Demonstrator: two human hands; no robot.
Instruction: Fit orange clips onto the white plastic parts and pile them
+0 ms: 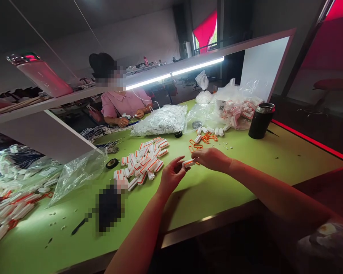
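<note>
Over the green table, my left hand (172, 176) grips a small white plastic connector housing (188, 163) with an orange strip along it. My right hand (213, 159) has its fingers pinched at the housing's right end; whether they also hold a small orange part is hidden. To the left of my left hand lies a pile of similar white-and-orange housings (143, 161). Just beyond my right hand are loose orange rectangular rings (208, 137) and several plain white housings (218, 131).
Across the green table (217, 186), a person in a pink top (125, 102) handles small parts. Full plastic bags (162, 118) stand at the back. A black tumbler (261, 121) is at right, black tape (112, 163) at left. A lit shelf (171, 75) spans above.
</note>
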